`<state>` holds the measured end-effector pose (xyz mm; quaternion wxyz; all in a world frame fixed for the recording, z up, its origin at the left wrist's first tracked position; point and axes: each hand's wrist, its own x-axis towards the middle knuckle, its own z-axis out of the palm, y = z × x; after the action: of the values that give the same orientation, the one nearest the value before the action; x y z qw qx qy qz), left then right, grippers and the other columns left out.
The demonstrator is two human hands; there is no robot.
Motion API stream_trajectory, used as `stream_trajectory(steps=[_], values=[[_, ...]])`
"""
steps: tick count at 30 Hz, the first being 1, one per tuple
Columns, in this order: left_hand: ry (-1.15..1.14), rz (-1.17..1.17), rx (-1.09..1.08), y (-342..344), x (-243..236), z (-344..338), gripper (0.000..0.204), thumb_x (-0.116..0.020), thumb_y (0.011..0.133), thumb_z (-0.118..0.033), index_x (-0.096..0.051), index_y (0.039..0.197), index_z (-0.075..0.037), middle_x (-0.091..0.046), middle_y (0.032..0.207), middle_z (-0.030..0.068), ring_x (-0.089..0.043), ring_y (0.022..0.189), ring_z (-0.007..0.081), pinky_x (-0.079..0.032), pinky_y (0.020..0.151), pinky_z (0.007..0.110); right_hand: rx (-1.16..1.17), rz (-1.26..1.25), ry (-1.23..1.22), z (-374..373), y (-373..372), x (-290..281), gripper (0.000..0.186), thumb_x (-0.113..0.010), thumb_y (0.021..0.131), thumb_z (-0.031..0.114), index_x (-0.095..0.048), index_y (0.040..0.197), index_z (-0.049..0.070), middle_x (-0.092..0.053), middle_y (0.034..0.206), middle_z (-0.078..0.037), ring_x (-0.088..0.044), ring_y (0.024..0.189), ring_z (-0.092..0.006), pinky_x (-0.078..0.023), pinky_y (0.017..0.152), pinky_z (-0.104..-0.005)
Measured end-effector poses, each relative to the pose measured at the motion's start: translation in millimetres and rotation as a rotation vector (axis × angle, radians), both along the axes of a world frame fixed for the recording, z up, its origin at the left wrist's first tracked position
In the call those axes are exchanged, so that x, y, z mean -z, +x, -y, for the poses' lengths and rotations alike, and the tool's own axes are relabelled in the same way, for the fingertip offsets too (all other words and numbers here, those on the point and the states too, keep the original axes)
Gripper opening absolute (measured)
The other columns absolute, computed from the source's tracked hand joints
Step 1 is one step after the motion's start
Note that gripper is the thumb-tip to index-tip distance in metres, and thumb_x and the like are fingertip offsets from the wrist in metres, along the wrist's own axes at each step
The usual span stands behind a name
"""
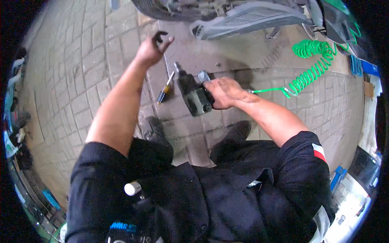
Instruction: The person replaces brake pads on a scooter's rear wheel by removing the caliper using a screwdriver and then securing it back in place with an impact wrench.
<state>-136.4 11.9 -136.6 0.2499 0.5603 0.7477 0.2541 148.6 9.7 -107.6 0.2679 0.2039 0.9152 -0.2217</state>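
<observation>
My right hand [226, 93] is wrapped round the grip of a dark pneumatic impact wrench [190, 95]. The wrench's metal nose points away from me, up and slightly left. Farther out on the left, my left hand [153, 50] is raised, its fingers curled about a dark, curved thing [159, 37] that I cannot make out. A screwdriver [164, 94] with a yellow and dark handle lies on the paving, left of the wrench. Just beyond my right fingers shows a small grey-blue object [204, 75], its kind unclear.
A green coiled air hose [310, 75] runs from near my right wrist to the far right. Vehicle parts, with a long grey panel [251, 18], stand at the far edge. My shoes [156, 129] rest on the paved floor [93, 69]. Blue items [356, 65] are at the right.
</observation>
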Motion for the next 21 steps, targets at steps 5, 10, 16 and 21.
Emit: stream_trajectory(steps=[5,10,16,21], values=[[-0.324,0.748,-0.121,56,15,47,0.095,-0.067,0.081,-0.047,-0.010,0.148,-0.012,-0.056,0.121,0.0208,-0.061,0.098,0.0265,-0.048,0.086,0.038,0.399,-0.170,0.072,-36,-11,-31,0.046,-0.065,0.069,0.017,-0.053,0.111,0.002,-0.066,0.094,-0.018,-0.064,0.092,-0.0356,-0.052,0.082,-0.0439],[-0.129,0.567,-0.022,99,8,58,0.120,-0.080,0.074,-0.030,0.015,0.147,-0.013,-0.041,0.138,0.0181,-0.049,0.119,0.0257,-0.046,0.094,0.037,0.439,-0.194,0.131,-38,-25,-26,0.045,-0.064,0.069,0.014,-0.052,0.111,0.001,-0.065,0.092,-0.021,-0.065,0.090,-0.0365,-0.052,0.080,-0.0449],[-0.066,0.680,0.066,102,27,74,0.131,-0.083,0.067,-0.033,0.019,0.143,-0.001,-0.047,0.132,0.0215,-0.050,0.120,0.0265,-0.039,0.101,0.035,0.446,-0.136,0.050,-30,-20,-17,0.043,-0.064,0.070,0.013,-0.052,0.109,0.001,-0.065,0.095,-0.020,-0.064,0.093,-0.0359,-0.052,0.082,-0.0449],[-0.149,0.635,0.022,109,18,75,0.130,-0.081,0.069,-0.019,0.027,0.142,-0.015,-0.045,0.133,0.0172,-0.050,0.119,0.0243,-0.040,0.101,0.037,0.458,-0.256,0.093,-24,-19,7,0.046,-0.066,0.068,0.013,-0.050,0.109,0.001,-0.063,0.097,-0.020,-0.063,0.095,-0.0362,-0.051,0.084,-0.0449]])
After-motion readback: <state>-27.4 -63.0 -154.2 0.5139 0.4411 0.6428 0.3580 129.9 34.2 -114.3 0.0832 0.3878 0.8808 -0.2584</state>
